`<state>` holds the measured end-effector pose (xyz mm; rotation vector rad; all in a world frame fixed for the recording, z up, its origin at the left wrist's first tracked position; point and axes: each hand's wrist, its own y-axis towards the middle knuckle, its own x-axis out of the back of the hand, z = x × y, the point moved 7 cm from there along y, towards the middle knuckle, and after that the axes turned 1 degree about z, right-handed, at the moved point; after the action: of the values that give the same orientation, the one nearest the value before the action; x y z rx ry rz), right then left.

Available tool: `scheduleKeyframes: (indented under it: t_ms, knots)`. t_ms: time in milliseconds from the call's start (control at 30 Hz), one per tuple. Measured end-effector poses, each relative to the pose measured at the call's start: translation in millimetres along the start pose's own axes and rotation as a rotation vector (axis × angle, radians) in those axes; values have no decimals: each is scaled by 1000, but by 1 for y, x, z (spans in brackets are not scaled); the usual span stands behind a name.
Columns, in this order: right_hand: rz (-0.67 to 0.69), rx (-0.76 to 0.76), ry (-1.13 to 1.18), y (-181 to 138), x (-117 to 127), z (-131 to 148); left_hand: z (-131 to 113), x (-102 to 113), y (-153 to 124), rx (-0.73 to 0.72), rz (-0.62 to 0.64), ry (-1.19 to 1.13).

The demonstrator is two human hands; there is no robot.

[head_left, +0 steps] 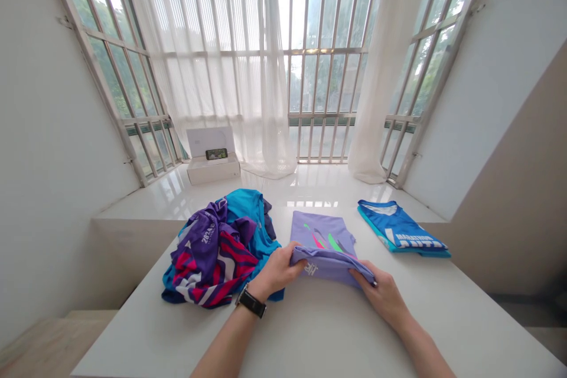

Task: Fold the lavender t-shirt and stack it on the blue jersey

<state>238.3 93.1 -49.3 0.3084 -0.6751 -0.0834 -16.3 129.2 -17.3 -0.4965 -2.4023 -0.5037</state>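
Two bare hands are working a lavender T-shirt point(322, 245) on a white tabletop point(310, 331), seen from the head camera looking forward and down. The left hand point(277, 271), a dark watch point(251, 302) at its wrist, is pinching the near left corner of the shirt's folded-over edge, fingers point(296, 264) clamped on the cloth with the thumb on top. The right hand point(384, 295) is gripping the near right corner the same way, fingers closed over the fabric. The shirt is lying at the middle of the tabletop, its printed front facing up and its near hem being doubled back toward the collar.

Judging by this, a fold is under way: the lower part is being brought over, and the next move would call for both hands carrying the edge forward evenly and pressing it flat, so the halves line up.

Just beside the left hand, a heap of unfolded jerseys point(217, 248) (purple, pink and teal) is sitting crumpled. Well apart on the right, a blue folded shirt point(401, 229) is resting near the tabletop's far edge. Beyond, a white box point(211, 156) with a phone point(217, 154) propped in it is standing on the window ledge, before sheer curtains point(221, 41).
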Motion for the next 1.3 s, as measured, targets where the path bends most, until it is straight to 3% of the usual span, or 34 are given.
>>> scheduleKeyframes:
  t_ms: [267,500,833,1300]
  knots:
    - [-36,-94,-44,7,-2,-8,21,-9,7,138,-122,33]
    - [-56,-123,-107,13,-4,-11,23,-14,9,119,-31,54]
    - [-16,-198,-33,12,-2,-24,29,-12,9,225,-113,140]
    - [-61,-161,-218,11,-3,-14,23,-9,6,297,-80,356]
